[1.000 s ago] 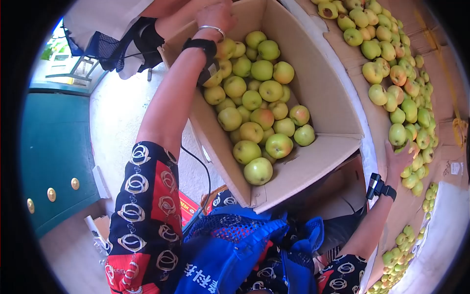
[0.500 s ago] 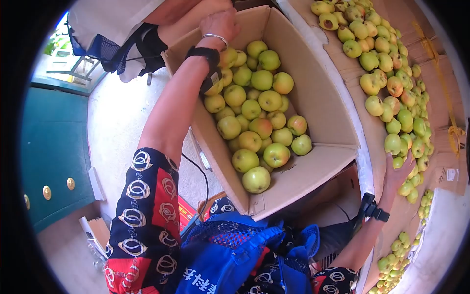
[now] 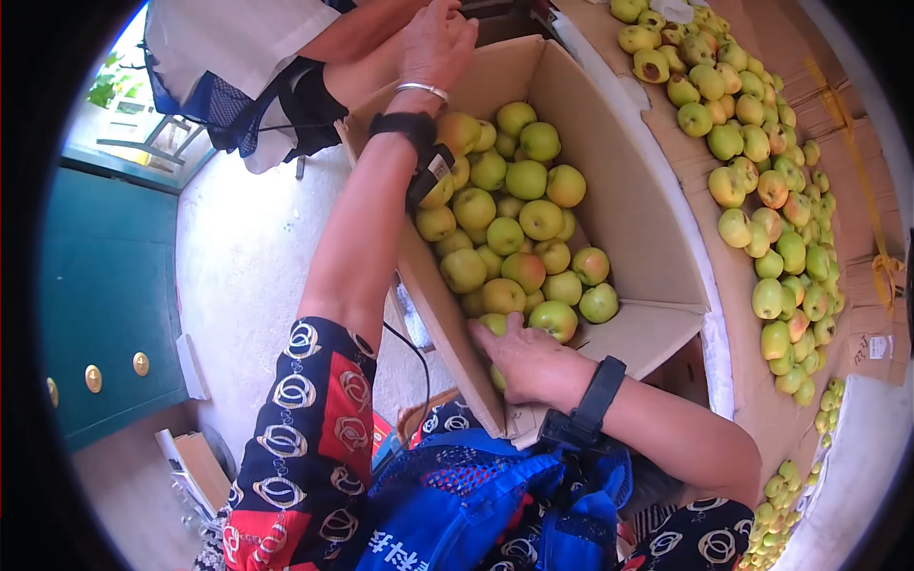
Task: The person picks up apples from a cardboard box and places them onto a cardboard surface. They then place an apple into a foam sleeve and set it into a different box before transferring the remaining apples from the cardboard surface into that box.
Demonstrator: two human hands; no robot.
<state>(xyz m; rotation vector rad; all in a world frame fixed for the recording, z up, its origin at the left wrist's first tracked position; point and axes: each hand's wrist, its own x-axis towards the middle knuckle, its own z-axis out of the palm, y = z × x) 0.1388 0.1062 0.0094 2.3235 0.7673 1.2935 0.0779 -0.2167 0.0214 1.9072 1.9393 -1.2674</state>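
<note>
A cardboard box (image 3: 647, 228) stands in front of me, holding many green-yellow apples (image 3: 505, 236), some with a red blush. My left hand (image 3: 440, 46) reaches across the box to its far rim, fingers bent over the edge. My right hand (image 3: 535, 360) is inside the box at its near left corner. Its thumb and fingers curve around a green apple (image 3: 497, 377), which the hand mostly covers. Another apple (image 3: 493, 324) shows just beyond the fingertips.
To the right, a long heap of apples (image 3: 790, 247) lies on flattened cardboard (image 3: 738, 376); a few have brown spots. Another person's arm (image 3: 367, 33) is at the upper left. A black cable (image 3: 419, 352) hangs left of the box, and a teal cabinet (image 3: 109, 305) stands at far left.
My right hand has moved left from the apple heap into the box. The box and its apples appear slightly lower and further right in view. My left hand stays at the far rim.
</note>
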